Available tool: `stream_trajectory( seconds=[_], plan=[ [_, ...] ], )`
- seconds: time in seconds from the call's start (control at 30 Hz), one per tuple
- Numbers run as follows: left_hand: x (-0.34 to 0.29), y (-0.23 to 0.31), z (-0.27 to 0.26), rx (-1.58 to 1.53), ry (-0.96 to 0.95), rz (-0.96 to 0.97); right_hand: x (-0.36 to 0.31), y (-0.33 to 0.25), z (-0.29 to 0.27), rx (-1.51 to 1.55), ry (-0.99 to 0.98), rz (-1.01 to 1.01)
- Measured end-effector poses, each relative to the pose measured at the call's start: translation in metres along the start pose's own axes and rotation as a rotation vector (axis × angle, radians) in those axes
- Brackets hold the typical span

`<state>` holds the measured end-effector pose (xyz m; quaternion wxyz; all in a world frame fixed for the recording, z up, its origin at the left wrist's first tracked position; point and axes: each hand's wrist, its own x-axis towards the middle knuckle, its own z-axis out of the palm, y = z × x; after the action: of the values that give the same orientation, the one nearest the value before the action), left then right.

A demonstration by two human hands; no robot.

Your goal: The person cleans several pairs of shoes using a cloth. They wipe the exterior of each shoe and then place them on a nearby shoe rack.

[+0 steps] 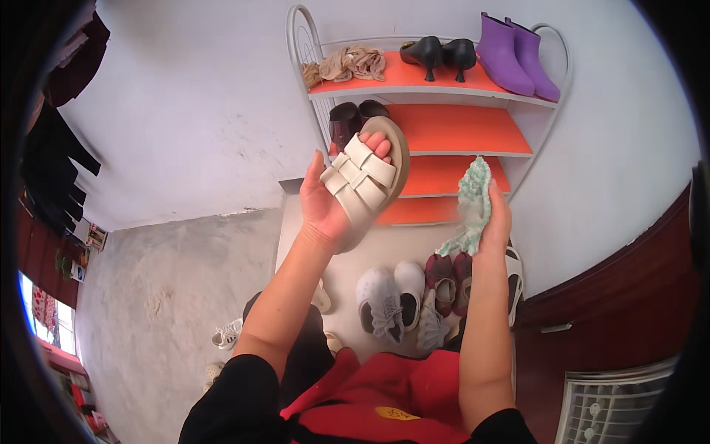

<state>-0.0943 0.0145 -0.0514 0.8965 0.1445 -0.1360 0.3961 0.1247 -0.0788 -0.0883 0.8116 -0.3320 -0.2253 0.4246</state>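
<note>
My left hand is slipped inside a cream woven-strap slide sandal, held up in front of the shoe rack. Its fingertips come out under the front strap onto the footbed. To the right, my right hand grips a crumpled green-and-white cloth, whose end hangs down to the left. The cloth and the sandal are apart. Part of the right hand's fingers is hidden behind the cloth.
The rack's orange shelves hold black heels, purple boots, tan bundled fabric and dark shoes. White shoes and maroon shoes stand below. A dark red door is at right.
</note>
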Motion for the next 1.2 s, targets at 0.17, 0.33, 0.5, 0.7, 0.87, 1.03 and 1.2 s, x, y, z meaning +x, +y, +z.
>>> stream_trajectory(
  seconds=[0.17,0.33,0.5,0.7,0.87,1.03,1.2],
  plan=[
    [-0.013,0.002,-0.009,-0.047,0.088,0.068,-0.015,0.027,0.04,-0.187,0.004,-0.125],
    [-0.009,-0.003,-0.012,-0.046,0.169,0.063,-0.022,0.054,0.059,-0.621,-0.078,-0.551],
    [-0.012,-0.005,-0.016,0.107,0.124,0.005,-0.025,0.066,0.075,-0.831,-0.163,-0.832],
    [-0.011,-0.005,-0.016,0.184,0.073,-0.001,-0.02,0.077,0.083,-1.122,-0.27,-1.017],
    [-0.012,0.014,-0.009,0.191,0.06,0.077,-0.009,0.08,0.081,-1.13,-0.248,-1.015],
    [-0.017,0.023,-0.009,0.19,0.053,0.102,-0.017,0.069,0.098,-0.977,-0.203,-0.958],
    [-0.017,0.023,-0.013,0.18,0.049,0.13,-0.028,0.086,0.108,-1.055,-0.47,-0.913]
  ],
)
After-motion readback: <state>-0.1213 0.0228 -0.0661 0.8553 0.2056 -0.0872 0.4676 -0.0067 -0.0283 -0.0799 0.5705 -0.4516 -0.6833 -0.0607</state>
